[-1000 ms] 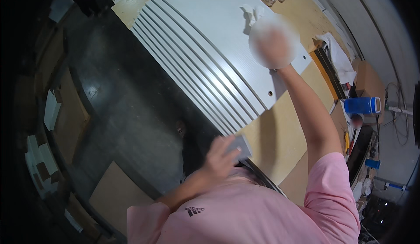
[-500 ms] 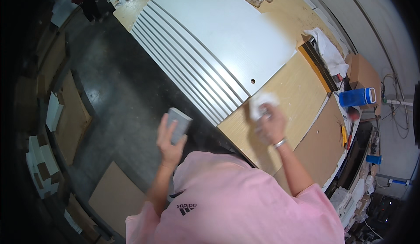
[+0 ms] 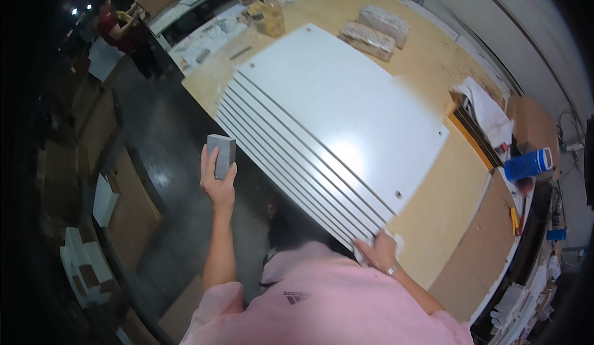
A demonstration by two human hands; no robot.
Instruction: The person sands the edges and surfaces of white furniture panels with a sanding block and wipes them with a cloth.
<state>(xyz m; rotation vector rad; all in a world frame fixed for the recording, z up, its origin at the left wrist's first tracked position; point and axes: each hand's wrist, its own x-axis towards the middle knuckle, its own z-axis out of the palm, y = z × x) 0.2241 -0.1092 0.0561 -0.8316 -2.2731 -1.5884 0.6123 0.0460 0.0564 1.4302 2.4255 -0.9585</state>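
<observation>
My left hand (image 3: 218,183) is wrapped round a grey sanding block (image 3: 221,154), raised over the floor beside the table. Several white panels (image 3: 346,116) lie stepped on the table, their long edges showing as narrow strips towards me. At the near corner of these strips, my right hand (image 3: 380,252) bears on the panel ends. A white cloth (image 3: 399,243) pokes out from under that hand, and most of it is hidden by the palm and fingers. The top panel has small round holes near its corners.
Wrapped blocks (image 3: 368,40) and a bottle (image 3: 272,16) stand behind the panels on the wooden table (image 3: 445,215). To the right are an orange-edged box (image 3: 473,136) and a blue bottle (image 3: 528,165). A person (image 3: 127,35) stands at the far left; boards (image 3: 127,212) lie on the floor.
My right hand has come down and nearer with the cloth, from above the bare wood to the panels' near corner. My left hand has lifted the sanding block slightly leftward. The view has shifted.
</observation>
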